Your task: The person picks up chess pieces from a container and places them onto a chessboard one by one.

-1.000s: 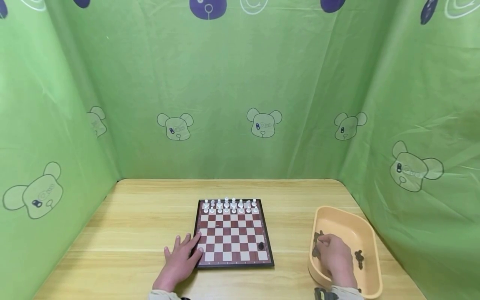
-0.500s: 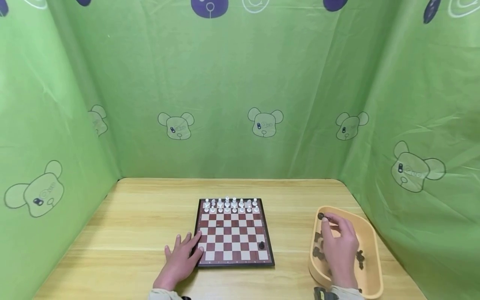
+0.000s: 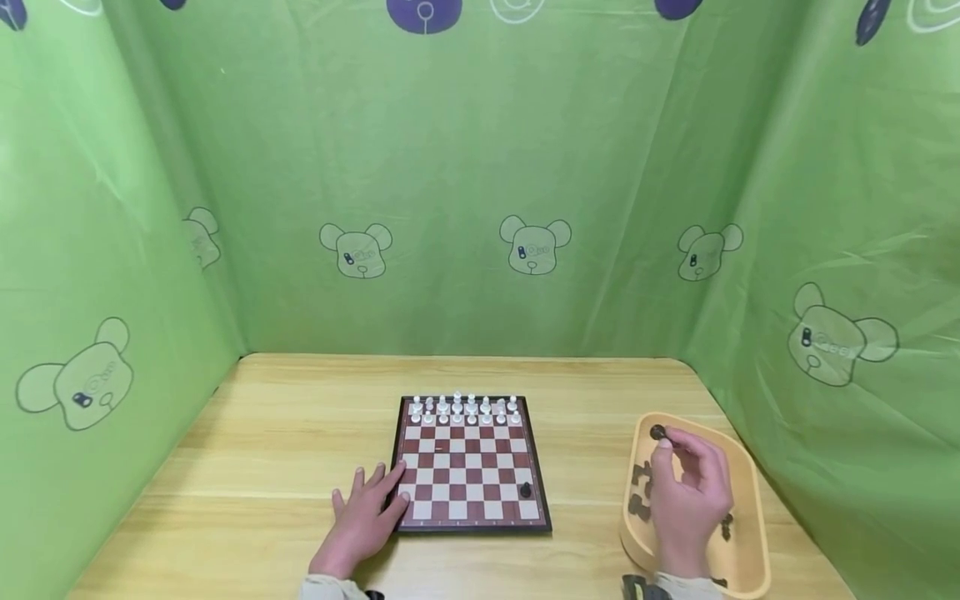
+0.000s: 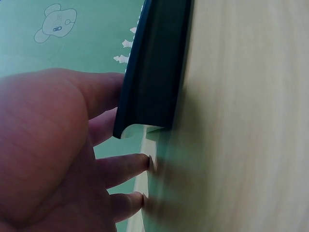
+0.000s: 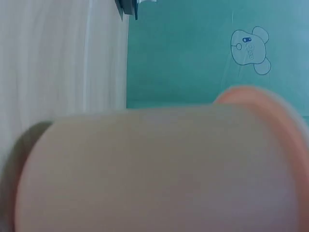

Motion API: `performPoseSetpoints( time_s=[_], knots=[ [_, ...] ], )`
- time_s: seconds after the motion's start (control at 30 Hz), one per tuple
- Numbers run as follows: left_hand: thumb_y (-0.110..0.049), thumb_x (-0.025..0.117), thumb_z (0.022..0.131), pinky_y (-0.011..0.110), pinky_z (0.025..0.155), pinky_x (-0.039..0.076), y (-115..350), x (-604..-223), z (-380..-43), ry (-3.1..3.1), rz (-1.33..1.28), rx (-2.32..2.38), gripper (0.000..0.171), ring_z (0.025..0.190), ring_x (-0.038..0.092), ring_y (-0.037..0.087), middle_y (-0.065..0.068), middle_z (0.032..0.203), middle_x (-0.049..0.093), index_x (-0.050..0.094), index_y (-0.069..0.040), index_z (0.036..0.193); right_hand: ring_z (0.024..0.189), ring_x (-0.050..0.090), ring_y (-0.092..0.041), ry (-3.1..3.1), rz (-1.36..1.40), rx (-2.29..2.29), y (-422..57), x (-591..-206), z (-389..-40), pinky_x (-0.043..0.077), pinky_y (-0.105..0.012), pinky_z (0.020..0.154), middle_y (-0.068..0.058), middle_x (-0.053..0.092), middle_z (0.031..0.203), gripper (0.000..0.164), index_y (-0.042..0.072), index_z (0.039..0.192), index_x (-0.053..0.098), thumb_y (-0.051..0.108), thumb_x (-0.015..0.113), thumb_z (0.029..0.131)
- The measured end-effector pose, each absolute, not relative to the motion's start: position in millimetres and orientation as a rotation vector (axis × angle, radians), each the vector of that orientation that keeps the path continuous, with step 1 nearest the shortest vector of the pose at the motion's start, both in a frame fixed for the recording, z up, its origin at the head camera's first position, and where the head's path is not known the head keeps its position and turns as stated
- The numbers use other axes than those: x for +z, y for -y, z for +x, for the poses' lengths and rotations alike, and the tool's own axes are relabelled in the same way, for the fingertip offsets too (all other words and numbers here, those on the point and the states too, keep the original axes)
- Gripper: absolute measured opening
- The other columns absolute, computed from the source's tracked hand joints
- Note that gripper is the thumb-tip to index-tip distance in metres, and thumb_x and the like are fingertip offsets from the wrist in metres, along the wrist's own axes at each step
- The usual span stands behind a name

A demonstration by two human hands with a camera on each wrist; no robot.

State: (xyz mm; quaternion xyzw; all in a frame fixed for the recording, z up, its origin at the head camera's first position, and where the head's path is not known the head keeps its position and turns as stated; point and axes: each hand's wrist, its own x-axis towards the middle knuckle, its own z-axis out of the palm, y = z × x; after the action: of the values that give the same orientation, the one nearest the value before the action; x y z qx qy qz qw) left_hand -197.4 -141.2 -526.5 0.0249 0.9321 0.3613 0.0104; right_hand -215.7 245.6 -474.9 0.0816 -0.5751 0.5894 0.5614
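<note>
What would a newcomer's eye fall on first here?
Probably the green curtain with bear faces, behind and beside the table. Next, the chessboard mid-table: white pieces line its far end, one dark piece sits near its right edge, the left hand touches its left edge. The right hand pinches another dark piece over the tray at right.

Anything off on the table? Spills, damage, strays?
Nothing spilled or plainly damaged: white pieces stand in two rows; loose black pieces lie inside the bin. Only oddity: a small streak on the board, left of centre in the far half. Scratch or glare, can't tell.
</note>
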Motion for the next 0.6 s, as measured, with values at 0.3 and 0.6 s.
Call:
performPoseSetpoints(
  time_s=[0.3,0.6],
  knots=[
    [-0.031,0.057,0.106,0.082,0.111,-0.005,140.6,-527.0,-197.9,-2.906,0.078,1.131,0.05,0.15,0.014,0.059,0.03,0.158,0.039,0.053,-0.014,0.153,0.089,0.064,-0.02,1.209,0.311,1.469,-234.7,-469.7,-214.1,0.059,-0.023,0.087,-0.017,0.061,0.099,0.02,-0.03,0.093,0.058,-0.029,0.05,0.075],
    [-0.032,0.057,0.106,0.082,0.111,-0.006,140.9,-526.2,-196.8,-2.907,0.075,1.12,0.051,0.15,0.013,0.059,0.03,0.159,0.038,0.052,-0.015,0.153,0.092,0.067,-0.027,1.107,0.416,1.619,-231.5,-474.7,-218.5,0.058,-0.025,0.085,-0.019,0.062,0.1,0.036,-0.028,0.11,0.052,-0.034,0.049,0.075]
  ],
)
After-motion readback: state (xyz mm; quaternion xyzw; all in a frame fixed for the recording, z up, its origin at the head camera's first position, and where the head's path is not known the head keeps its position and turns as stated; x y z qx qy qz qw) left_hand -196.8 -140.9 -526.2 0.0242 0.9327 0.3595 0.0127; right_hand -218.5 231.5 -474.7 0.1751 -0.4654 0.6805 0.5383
